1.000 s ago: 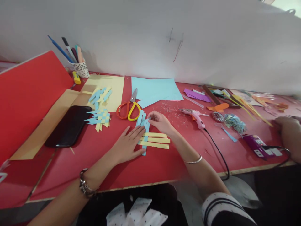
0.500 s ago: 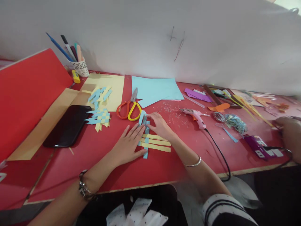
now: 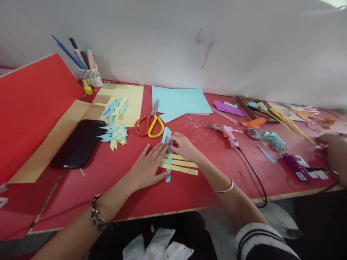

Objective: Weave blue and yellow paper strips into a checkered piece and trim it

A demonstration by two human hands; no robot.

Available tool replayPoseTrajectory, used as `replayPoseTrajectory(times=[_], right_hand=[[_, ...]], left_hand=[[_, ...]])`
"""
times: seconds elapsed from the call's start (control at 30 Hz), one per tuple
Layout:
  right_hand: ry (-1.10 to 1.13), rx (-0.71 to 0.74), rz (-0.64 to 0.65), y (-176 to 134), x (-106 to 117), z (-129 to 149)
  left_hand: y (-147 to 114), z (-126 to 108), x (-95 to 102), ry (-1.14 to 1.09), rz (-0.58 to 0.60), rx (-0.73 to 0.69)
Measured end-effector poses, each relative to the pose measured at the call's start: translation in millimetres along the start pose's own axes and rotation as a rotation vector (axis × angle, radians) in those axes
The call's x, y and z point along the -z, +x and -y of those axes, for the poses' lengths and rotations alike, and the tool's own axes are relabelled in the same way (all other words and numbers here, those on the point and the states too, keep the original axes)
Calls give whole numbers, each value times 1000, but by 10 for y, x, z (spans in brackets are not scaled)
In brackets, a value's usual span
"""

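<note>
Paper strips (image 3: 180,168) cross, blue and yellow.

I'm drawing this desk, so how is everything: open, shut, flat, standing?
Scissors: flat, blades look shut
Pen cup: upright, filled
Black phone: flat, dark
Glue gun: on its side, heat unclear
Woven paper: flat, interlaced
Yellow strips: crossing blue strip
Left hand: spread on strips
Right hand: bent, grip unclear
</note>
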State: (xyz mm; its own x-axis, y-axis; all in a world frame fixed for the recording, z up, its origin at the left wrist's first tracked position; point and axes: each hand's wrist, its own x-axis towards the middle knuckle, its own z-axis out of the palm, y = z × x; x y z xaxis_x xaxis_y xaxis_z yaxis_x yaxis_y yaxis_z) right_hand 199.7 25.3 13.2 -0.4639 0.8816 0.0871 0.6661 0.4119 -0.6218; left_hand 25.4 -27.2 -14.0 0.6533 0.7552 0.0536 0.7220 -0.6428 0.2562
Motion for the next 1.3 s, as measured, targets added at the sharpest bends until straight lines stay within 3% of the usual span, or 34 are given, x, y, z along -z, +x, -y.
replayPoseTrajectory(times=[0.23,0.53,0.77,0.97,1.13,1.3], right_hand=[[41,0,52,-16,90,-59],[-46,110,4,-24,45,-17],[17,56,41,-9,4,-30],[49,53,96,-6,106,-88],[95,27,152,-5,163,-149],[208,-43,91,-4,98,-141]], left_hand=[[9,-5,28,-10,28,1],[-6,21,-18,31,3,-17],[1,9,7,56,9,-9],[16,-24,60,52,77,23],[-11,13,35,38,46,-26],[-11,19,15,51,49,-33]])
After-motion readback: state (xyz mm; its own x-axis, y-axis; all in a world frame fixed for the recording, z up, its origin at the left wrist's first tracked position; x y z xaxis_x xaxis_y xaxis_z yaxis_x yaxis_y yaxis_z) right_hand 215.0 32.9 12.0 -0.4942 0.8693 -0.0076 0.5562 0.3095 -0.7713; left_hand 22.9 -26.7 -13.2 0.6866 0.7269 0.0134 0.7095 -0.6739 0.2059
